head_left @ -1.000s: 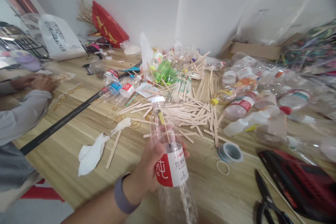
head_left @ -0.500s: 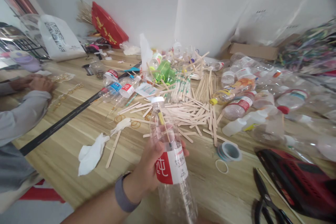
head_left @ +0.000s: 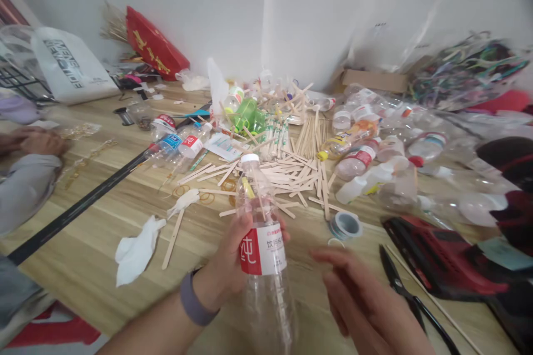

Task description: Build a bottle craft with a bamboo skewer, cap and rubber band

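Observation:
My left hand (head_left: 227, 255) is wrapped round a clear plastic water bottle (head_left: 268, 305) with a red and white label and a white cap. The bottle stands nearly upright, cap away from me; thin stick-like shapes and something yellow show through its upper part. To the right, my right hand (head_left: 362, 294) is open and holds nothing, its index finger stretched toward the bottle and slightly blurred. Just beyond those fingertips lie a pale ring (head_left: 336, 243) and a roll of tape (head_left: 345, 225). Black scissors (head_left: 400, 283) rest to the right of this hand.
Flat wooden sticks (head_left: 287, 177) are heaped mid-table, with plastic bottles (head_left: 356, 158) to their right. A red and black case (head_left: 441, 255) lies at right. White tissue (head_left: 139, 249) and a long black strip (head_left: 83, 202) are at left, near another person's hands (head_left: 44, 141).
My right hand has come into view from the lower right. My left hand still grips the bottle, and the view has shifted a little to the right.

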`<state>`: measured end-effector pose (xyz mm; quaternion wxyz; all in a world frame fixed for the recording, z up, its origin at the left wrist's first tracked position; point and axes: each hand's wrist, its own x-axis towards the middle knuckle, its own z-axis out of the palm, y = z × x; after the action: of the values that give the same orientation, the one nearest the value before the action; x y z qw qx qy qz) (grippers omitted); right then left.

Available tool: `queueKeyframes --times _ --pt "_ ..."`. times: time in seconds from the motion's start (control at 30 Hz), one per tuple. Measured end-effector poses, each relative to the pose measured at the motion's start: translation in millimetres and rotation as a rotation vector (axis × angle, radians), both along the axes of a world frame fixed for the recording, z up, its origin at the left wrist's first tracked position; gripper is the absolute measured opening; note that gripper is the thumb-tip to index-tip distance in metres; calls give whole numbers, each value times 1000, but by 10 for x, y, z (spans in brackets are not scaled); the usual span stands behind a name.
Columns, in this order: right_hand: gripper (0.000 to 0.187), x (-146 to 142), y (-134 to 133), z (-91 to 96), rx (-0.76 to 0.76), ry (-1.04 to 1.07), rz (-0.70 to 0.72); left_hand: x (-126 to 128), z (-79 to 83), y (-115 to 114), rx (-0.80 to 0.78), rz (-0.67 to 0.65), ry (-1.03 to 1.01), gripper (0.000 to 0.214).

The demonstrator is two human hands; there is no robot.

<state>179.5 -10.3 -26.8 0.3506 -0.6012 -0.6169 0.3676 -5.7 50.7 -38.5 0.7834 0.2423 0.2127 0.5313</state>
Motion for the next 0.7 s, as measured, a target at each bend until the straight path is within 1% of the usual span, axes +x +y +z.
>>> queueKeyframes --times 0.03,0.07,0.1,0.17,0.2,0.23,0.33,0.4,0.47,0.57,0.63,0.7 --pt "32 -35 80 70 59 -9 62 2 1 -2 -3 -10 1 45" --pt "37 -76 163 119 84 3 111 5 0 -3 -5 -19 -1 45" --pt "40 -119 245 148 74 41 160 8 -5 -4 -3 -30 -11 44" --pt "43 -194 384 160 44 132 268 5 -23 2 -1 -53 -40 41" --pt "41 -219 433 152 40 112 298 -2 -33 10 -2 -63 -53 41" --pt "38 -233 466 141 58 49 300 -13 -42 21 -8 -78 -61 41" --pt "26 -205 484 120 168 -174 233 -64 -53 68 -42 -120 -61 44" --pt "23 -151 470 128 206 -202 176 -97 -47 100 -67 -136 -67 47" --pt "24 -87 462 145 182 -135 96 -118 -37 123 -97 -135 -72 49" --pt "22 14 450 155 77 14 -3 -127 -33 141 -120 -130 -61 46" --pt "21 90 423 137 4 116 -56 -127 -46 147 -120 -136 -53 44" --pt "22 176 382 100 -37 216 -146 -131 -66 155 -118 -147 -35 43"
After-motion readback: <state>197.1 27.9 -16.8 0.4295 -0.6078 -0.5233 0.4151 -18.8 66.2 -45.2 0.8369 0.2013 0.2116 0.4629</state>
